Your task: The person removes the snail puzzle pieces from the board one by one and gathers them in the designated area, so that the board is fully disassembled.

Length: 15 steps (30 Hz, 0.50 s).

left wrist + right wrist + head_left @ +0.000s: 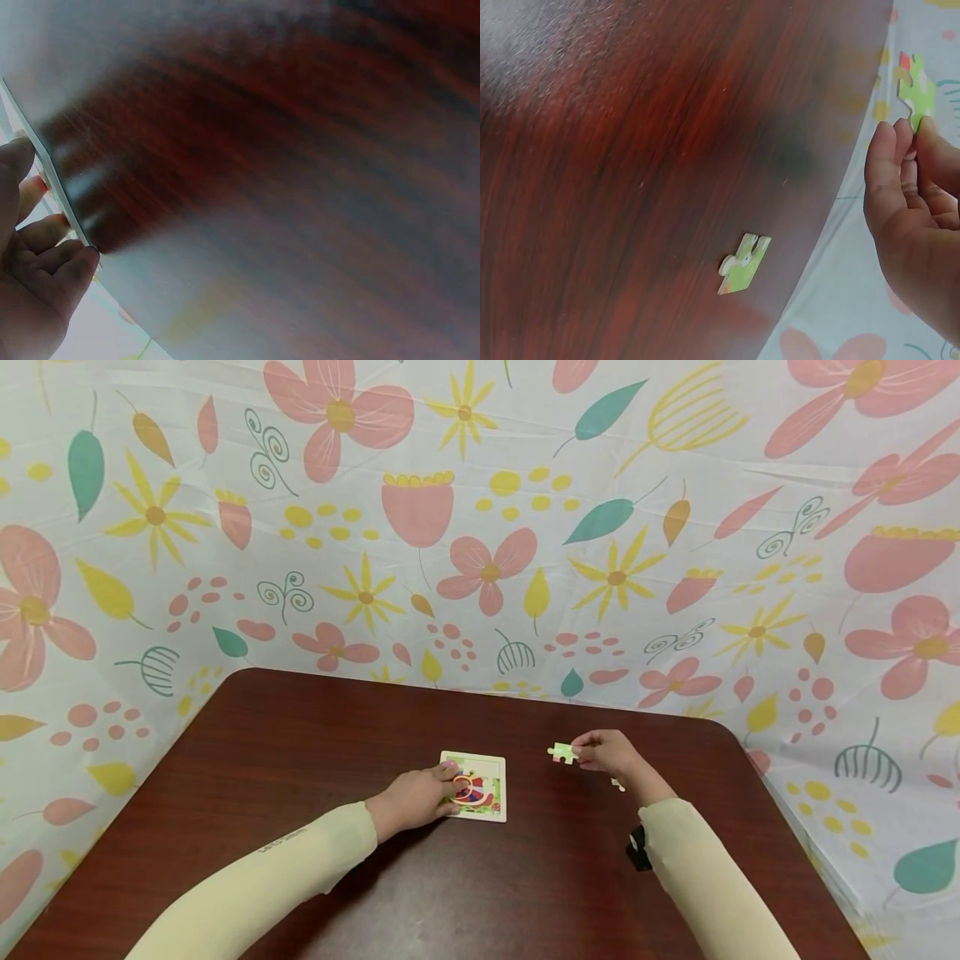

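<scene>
A square puzzle board [487, 765] with a pale frame and a colourful picture lies flat on the table. My left hand [416, 797] rests on its left side, fingers reaching over the picture and hiding part of it. In the left wrist view, fingertips touch the board near its edge [61, 187]. To the right of the board, my right hand [609, 753] pinches a green jigsaw piece [561, 752] between thumb and fingers, held above the table. Another green jigsaw piece [744, 265] lies loose on the table, partly hidden behind the right wrist in the head view.
The dark reddish-brown wooden table [330, 727] has rounded far corners. Behind it and along its sides hangs a white cloth [465, 510] printed with flowers and leaves. A black object [637, 850] sits at the right wrist.
</scene>
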Motion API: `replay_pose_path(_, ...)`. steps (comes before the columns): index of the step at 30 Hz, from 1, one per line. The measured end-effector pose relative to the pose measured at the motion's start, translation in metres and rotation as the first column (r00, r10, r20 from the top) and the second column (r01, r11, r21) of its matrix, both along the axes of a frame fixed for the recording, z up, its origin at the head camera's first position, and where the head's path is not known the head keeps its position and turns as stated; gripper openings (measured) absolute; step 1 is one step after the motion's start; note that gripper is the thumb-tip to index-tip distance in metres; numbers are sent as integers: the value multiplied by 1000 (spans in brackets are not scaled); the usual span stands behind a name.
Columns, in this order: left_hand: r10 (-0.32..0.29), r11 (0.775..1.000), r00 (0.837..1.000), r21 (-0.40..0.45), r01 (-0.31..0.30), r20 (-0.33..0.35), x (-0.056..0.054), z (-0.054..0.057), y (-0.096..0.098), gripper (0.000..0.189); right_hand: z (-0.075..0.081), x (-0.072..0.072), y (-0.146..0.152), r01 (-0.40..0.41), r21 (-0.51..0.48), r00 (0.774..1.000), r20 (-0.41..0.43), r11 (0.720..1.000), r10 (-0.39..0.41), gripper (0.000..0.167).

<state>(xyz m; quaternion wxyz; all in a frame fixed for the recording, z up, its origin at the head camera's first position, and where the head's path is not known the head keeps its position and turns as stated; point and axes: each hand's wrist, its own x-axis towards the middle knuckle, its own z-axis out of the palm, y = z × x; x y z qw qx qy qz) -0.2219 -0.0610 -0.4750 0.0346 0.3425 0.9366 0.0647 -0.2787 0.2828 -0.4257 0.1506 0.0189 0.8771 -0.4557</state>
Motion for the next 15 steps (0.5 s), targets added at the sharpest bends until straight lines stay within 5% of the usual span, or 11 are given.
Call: replay_pose_path(15, -2, 1000, 1000, -10, 2, -15, 2, 1, 0, 46, -4, 5, 14, 4, 56, 1000, -4, 998, -4, 25)
